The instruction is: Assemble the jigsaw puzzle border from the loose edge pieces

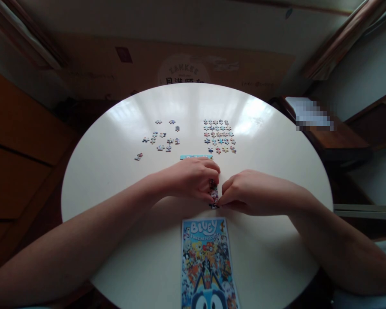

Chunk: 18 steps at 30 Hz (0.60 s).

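A partly joined jigsaw puzzle (pixel 214 194) lies on the white round table, with its blue top strip (pixel 194 157) showing beyond my left hand. My left hand (pixel 197 176) covers most of it from the left, fingers bent over its right edge and thumb low on the surface. From the right, my right hand (pixel 241 193) reaches in with thumb and forefinger pinched at a jigsaw puzzle piece (pixel 215 206) at the lower right corner. The fingertips partly hide that piece. Nearest to me lies a Bluey picture sheet (pixel 207 262), just below both hands.
Loose jigsaw pieces (pixel 161 148) are scattered at the back left of the table (pixel 116 171). Several more pieces (pixel 218 134) stand in neat rows at the back right. Past the table's right edge is a brown wooden stand (pixel 328 137) with a pale, blurred-out item on it.
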Tool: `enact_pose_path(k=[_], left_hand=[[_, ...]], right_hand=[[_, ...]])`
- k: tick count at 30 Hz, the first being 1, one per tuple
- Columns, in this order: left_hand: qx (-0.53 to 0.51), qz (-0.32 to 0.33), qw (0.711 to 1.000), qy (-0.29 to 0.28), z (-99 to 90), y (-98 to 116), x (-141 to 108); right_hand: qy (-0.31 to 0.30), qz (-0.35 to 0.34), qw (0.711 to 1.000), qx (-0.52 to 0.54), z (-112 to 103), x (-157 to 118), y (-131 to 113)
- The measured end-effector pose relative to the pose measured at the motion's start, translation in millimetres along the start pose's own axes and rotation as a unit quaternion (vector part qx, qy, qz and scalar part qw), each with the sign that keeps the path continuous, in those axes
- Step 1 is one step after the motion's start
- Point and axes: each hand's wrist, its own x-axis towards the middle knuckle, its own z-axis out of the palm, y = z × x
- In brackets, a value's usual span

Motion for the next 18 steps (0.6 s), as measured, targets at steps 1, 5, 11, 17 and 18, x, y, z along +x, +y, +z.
enact_pose_path(k=[1, 5, 11, 17, 18], left_hand=[[0.0, -0.001, 1.0, -0.002, 0.1, 0, 0], [0.006, -0.011, 1.0, -0.009, -0.3, 1, 0], [0.003, -0.012, 1.0, -0.007, -0.2, 3, 0], [-0.002, -0.02, 1.0, -0.008, 1.3, 1, -1], [-0.002, -0.02, 1.0, -0.01, 1.3, 1, -1]], right_hand=[[0.004, 0.002, 1.0, -0.001, 0, 0, 0], [0.015, 0.015, 1.0, -0.014, 1, -1, -2], [0.041, 0.03, 0.998, -0.05, 4, -7, -12], [0.035, 0.013, 0.998, -0.051, 3, -9, -13], [0.034, 0.009, 0.998, -0.05, 3, -9, -12]])
